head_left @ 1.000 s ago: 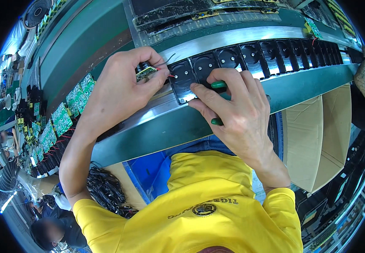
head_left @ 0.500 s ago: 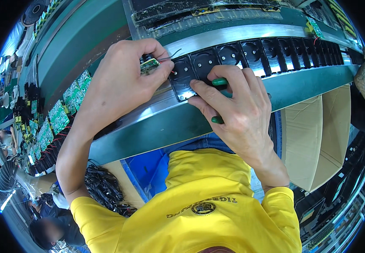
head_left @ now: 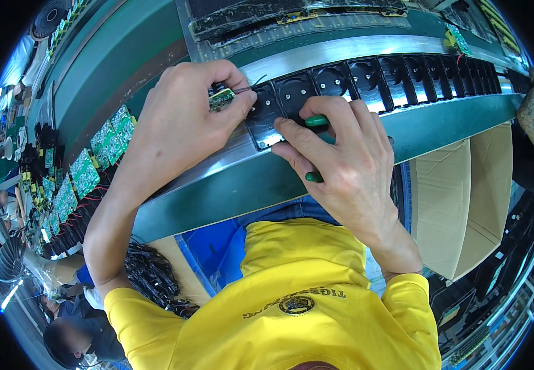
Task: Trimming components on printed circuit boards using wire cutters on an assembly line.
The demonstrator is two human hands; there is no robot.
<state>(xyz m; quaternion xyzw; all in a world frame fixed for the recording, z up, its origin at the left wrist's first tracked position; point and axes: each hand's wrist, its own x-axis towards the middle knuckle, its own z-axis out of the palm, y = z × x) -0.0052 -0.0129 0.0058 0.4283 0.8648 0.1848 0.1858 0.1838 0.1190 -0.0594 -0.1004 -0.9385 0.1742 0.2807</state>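
My left hand pinches a small green circuit board between thumb and fingers, with thin dark wires poking out past the fingertips. Close by is the nearest black plastic case, an open shell with screws showing in it. My right hand is closed round a green-handled hand tool; its working end is hidden, so I cannot tell its exact kind. The index fingertip and thumb of that hand are at the right side of the same case.
More black cases run in a row to the right along a metal rail. Circuit boards with red wires stand at the left. An open cardboard box and a bundle of black cables flank me. Another person's arm shows far right.
My right hand and the tool have shifted very slightly left, as have the black cases in the picture. My left hand keeps its pinch on the circuit board and has barely moved.
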